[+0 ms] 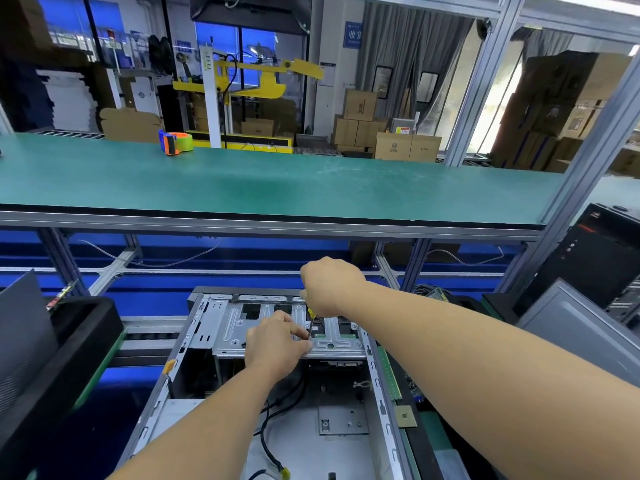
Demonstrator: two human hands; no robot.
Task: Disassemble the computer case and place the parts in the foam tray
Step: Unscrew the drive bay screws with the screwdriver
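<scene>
Open computer case lying below the green worktop, right hand gripping a screwdriver over its drive cage, left hand pinching beside the tip.

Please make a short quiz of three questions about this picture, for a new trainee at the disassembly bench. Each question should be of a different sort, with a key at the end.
1. True or false: the right hand holds a screwdriver with its tip pointing down at the metal drive bracket.
2. Where does the left hand rest? A) on the tape dispenser B) on the drive bracket inside the open computer case, beside the screwdriver tip C) on the green shelf
3. Fill in: the tape dispenser stands on the ____ shelf above the case.

Key: 1 true; 2 B; 3 green
</scene>
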